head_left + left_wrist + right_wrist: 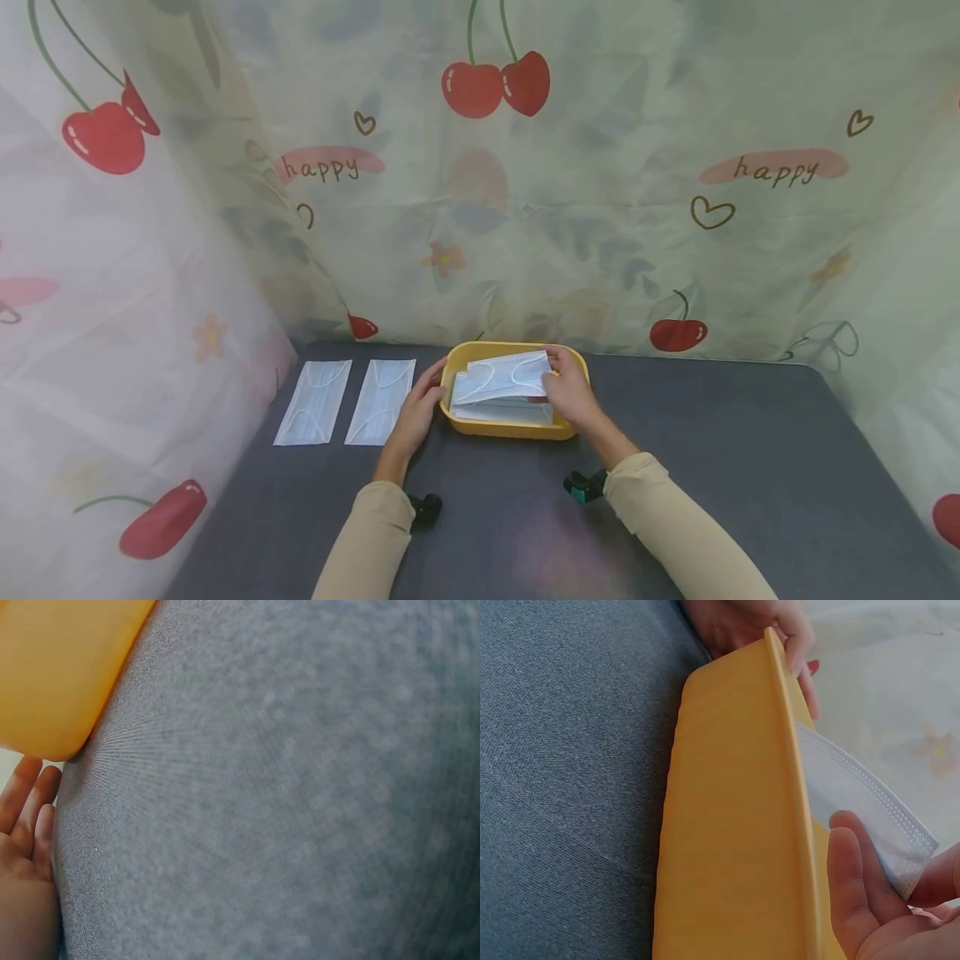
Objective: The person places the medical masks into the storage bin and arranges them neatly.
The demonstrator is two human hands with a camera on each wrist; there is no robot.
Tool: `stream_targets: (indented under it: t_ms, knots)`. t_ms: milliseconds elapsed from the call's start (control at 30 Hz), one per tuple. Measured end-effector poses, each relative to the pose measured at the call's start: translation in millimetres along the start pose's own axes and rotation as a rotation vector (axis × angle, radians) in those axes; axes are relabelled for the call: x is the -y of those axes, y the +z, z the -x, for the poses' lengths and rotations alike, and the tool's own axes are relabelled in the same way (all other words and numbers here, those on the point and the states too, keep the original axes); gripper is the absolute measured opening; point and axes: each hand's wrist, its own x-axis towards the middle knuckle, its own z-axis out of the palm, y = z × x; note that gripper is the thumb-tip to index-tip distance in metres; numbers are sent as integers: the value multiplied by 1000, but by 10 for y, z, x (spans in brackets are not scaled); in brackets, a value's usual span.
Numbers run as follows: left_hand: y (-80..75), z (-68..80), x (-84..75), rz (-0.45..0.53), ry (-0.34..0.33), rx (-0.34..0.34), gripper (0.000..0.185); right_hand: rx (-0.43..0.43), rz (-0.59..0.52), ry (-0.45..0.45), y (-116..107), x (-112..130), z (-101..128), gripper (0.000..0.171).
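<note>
A face mask (501, 375) is pinched at its right end by the right hand (570, 392) and lifted off the stack inside the yellow tray (510, 429), which is steadied at its left rim by the straight-fingered left hand (417, 408). Two masks (345, 402) lie flat, well left.

My right grip (573, 392) covers the right end of the top mask (501, 377) in the yellow tray (510, 429), so I cannot tell how my fingers lie under it. The masks (504, 410) beneath are mostly hidden; their count is unclear. In the left wrist view only my fingertips (26, 814) show at the lower left edge, the tray is a blurred corner at upper left, and the bench (300, 795) fills the rest.
</note>
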Motion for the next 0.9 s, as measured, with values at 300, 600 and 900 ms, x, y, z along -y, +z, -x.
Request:
stream_targets:
  t_ms: [300,600,900]
  knots:
    - [18,-56,139,-18,25,-38,51,20,42,-34,76,-78,-36,49]
    - [12,-65,146,-8,35,-34,50,40,82,-36,137,-127,-52,46]
    - [12,-66,170,-9,8,-45,49,52,386,-6,143,-65,-4,52]
